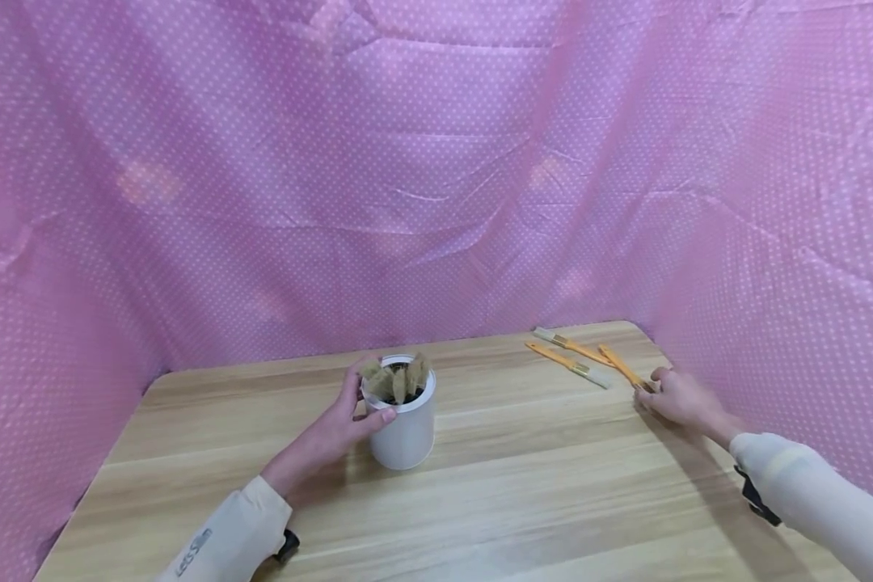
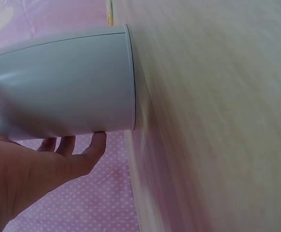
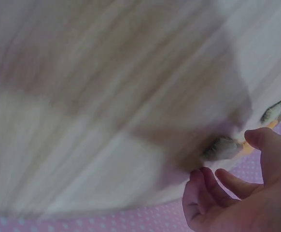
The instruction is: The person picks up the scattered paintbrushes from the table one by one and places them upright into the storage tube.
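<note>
A white can (image 1: 403, 436) stands upright on the table, with several tan, bristle-like tufts (image 1: 398, 383) rising from its dark opening. My left hand (image 1: 345, 424) holds the can by its left side, thumb at the near rim and fingers along the wall; the left wrist view shows fingertips against the can's side (image 2: 68, 87). At the table's right, my right hand (image 1: 680, 400) is at the bristle end of an orange-handled paintbrush (image 1: 623, 368). In the right wrist view, its thumb and fingers are spread beside the brush's bristles (image 3: 221, 149), with a gap between them.
Two more orange-handled paintbrushes lie on the wooden table (image 1: 495, 501), one (image 1: 569, 364) left of my right hand and another (image 1: 573, 346) farther back. Pink dotted cloth (image 1: 436, 202) hangs behind the table and along both sides.
</note>
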`<state>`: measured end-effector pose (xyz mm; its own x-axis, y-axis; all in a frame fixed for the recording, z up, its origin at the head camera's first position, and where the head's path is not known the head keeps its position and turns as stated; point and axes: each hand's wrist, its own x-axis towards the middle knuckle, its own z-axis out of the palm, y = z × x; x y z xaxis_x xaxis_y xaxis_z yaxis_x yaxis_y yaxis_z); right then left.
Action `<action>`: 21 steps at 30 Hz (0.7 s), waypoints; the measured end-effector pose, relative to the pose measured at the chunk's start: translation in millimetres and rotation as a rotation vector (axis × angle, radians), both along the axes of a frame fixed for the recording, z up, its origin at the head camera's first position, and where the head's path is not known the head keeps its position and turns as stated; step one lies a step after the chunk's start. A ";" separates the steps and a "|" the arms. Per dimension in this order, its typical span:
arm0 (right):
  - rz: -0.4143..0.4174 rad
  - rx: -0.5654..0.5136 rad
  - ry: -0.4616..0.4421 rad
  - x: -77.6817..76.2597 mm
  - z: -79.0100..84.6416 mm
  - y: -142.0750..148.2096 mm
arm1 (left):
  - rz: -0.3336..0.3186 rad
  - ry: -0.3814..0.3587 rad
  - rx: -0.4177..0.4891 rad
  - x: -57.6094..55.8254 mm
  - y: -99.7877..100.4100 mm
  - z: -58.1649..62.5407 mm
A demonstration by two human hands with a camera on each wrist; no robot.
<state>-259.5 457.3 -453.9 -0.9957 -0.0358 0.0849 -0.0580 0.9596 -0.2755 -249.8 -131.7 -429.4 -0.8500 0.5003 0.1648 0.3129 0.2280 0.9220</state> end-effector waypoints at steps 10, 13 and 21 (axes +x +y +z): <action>-0.078 -0.041 0.007 0.5 -1.8 -8.9 | -0.010 -0.032 0.001 -8.8 -2.5 -0.5; -0.128 -0.080 -0.011 4.8 0.6 -12.5 | -0.017 -0.031 0.003 -11.8 -2.9 -0.9; -0.192 -0.220 0.193 13.6 22.8 -31.0 | -0.023 -0.076 0.015 -16.5 -7.7 2.1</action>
<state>-245.9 426.3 -431.1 -0.9473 0.1909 0.2571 0.0470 0.8771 -0.4780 -266.4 -139.5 -427.3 -0.8487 0.5177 0.1081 0.2472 0.2076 0.9464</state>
